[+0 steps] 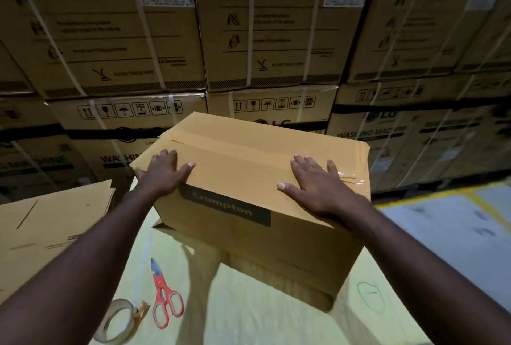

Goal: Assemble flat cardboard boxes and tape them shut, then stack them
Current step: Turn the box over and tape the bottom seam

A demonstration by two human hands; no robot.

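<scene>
**Taped box under two flat hands**

A wall of strapped washing-machine cartons point(124, 40) fills the whole upper half of the frame, stacked in rows and bound with white bands.

Below it, a pale yellow-green work surface point(249, 322) spreads across the lower half, with a green pen circle point(369, 296) drawn on it at lower right.

The closed cardboard box point(249, 159), the task's thing, sits at the centre of the frame on that surface, turned at an angle. Its top flaps are shut and a strip of clear tape point(351, 177) runs along the seam and over the right edge. A dark label reading "Crompton" point(224, 203) lies along the upper edge of its near side. Whether the base lies fully flat cannot be told.

A sheet of flat cardboard point(49, 223) lies at centre left, just beside the box.

The right hand point(318, 184) rests palm down on the right part of the box top, fingers straight and spread wide, next to the tape end. The left hand point(163, 173) presses flat on the top's left corner, fingers likewise splayed, thumb pointing toward the centre.

Red-handled scissors point(166, 297) lie at lower left on the surface, blades pointing up the frame. A roll of tape point(119, 322) lies just left of them, near the bottom edge.
</scene>
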